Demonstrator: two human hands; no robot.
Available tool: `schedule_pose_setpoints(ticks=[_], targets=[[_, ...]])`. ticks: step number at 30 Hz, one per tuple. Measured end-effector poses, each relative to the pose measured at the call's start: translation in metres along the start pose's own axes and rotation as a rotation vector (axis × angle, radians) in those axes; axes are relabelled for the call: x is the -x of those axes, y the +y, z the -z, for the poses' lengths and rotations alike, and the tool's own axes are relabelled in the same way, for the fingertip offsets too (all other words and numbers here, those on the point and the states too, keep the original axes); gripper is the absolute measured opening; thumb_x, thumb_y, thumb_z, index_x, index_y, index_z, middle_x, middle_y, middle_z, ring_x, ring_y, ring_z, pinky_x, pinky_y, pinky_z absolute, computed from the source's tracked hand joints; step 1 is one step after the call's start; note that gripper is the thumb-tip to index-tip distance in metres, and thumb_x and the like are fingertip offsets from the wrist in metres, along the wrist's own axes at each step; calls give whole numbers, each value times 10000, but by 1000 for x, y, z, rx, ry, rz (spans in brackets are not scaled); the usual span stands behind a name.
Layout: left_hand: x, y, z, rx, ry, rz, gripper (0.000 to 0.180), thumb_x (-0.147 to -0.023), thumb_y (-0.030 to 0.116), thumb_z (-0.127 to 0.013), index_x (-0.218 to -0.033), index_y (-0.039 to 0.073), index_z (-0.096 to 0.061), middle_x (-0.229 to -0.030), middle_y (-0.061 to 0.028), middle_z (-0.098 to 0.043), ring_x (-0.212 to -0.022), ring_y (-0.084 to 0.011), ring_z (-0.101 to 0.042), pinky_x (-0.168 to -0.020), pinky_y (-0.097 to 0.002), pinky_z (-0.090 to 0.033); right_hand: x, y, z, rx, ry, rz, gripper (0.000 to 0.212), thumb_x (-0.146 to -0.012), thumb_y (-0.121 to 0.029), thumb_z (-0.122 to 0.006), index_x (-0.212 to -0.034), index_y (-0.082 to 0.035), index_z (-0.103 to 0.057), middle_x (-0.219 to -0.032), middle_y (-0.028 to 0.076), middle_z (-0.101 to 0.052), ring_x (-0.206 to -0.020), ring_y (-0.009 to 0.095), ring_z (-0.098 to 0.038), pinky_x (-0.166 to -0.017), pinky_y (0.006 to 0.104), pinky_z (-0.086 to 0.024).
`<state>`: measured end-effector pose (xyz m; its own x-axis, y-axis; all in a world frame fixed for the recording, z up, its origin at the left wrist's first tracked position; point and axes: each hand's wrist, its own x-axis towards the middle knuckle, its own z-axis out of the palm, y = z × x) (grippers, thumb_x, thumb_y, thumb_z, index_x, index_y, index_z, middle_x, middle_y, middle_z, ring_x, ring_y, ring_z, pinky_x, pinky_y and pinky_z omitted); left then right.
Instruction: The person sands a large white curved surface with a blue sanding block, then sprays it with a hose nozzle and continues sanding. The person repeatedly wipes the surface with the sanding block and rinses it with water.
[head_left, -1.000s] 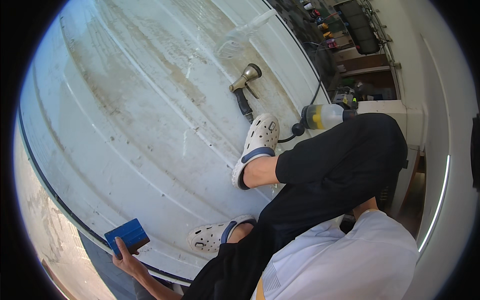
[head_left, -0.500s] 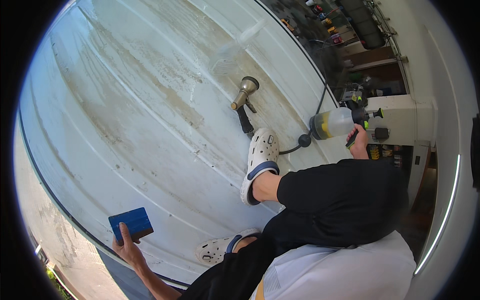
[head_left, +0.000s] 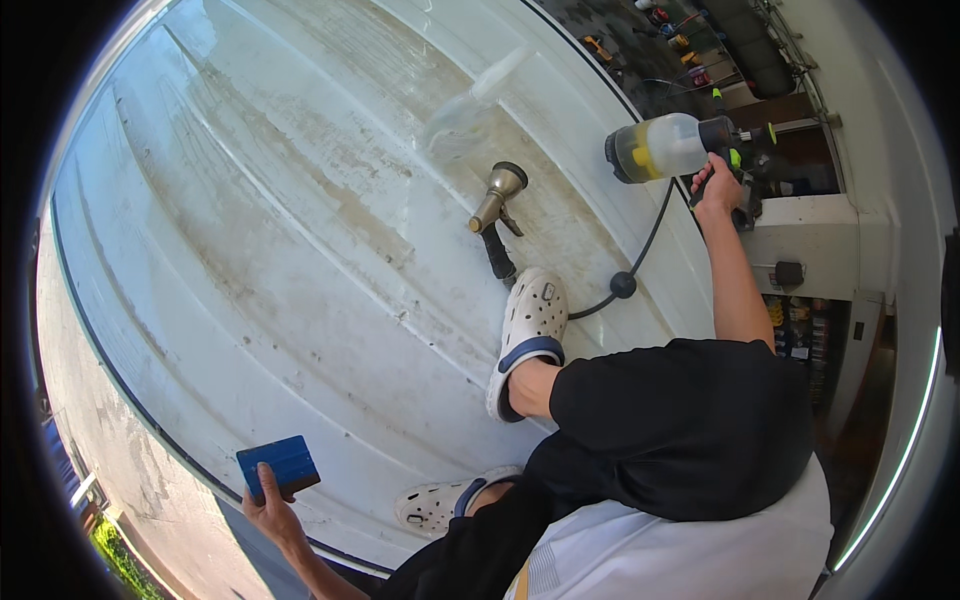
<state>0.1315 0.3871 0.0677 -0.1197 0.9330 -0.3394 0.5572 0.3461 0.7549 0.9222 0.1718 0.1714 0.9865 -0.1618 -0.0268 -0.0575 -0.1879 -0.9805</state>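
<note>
My left hand [head_left: 270,510] grips a flat blue squeegee card [head_left: 285,463] by its lower edge, thumb on top, above the left side of a white ridged metal roof [head_left: 420,400]. Over the right edge of the roof, my right hand [head_left: 716,190] is wrapped round the handle of a pump spray bottle [head_left: 665,146]. Its body is translucent, with a dark base and something yellow inside, and it lies tilted sideways. Ahead of my foot rests a metal hose spray nozzle [head_left: 498,195] on a black hose. Brownish grime streaks cover the roof.
My feet stand on the roof in white clogs [head_left: 535,315] with blue straps. A thin black cable [head_left: 657,235] with a round black ball [head_left: 622,285] runs to the right edge. Beyond that edge lie tools [head_left: 600,48] and shelves; pale paving [head_left: 130,470] shows past the left edge.
My right hand has raised the spray bottle and carried it farther ahead, baring more forearm. The squeegee card in my left hand has shifted slightly right and nearer to me.
</note>
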Motion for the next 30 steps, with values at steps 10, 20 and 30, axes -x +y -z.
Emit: schedule_pose_setpoints(ticks=[10, 20, 30], targets=[[52, -17, 47, -19, 188, 80, 502, -1034, 491, -700, -940, -1, -722, -764, -71, -694, -577, -128, -617, -462, -244, -420, -14, 28, -62, 134, -217, -4, 311, -927, -251, -755, -736, -86, -574, -641, 40, -559, -539, 185, -586, -488, 347, -471], [56, -41, 26, 75, 106, 98, 464, -1035, 448, -715, -887, 9, -714, -731, -55, -684, -561, -123, -609, -466, -248, -422, -13, 35, -35, 403, -180, 72, 307, -912, -240, -775, -1098, -24, -661, -899, 94, -670, -837, 230, -688, -745, 372, -561], [66, -53, -4, 412, 88, 178, 349, -1022, 369, -755, -882, 58, -683, -732, 6, -612, -593, -82, -542, -513, -267, -426, 245, 110, -45, 1284, -1056, 686, 928, -862, -426, -762, -1600, -17, -375, -1525, 265, -493, -1364, 435, -529, -1121, 508, -455]])
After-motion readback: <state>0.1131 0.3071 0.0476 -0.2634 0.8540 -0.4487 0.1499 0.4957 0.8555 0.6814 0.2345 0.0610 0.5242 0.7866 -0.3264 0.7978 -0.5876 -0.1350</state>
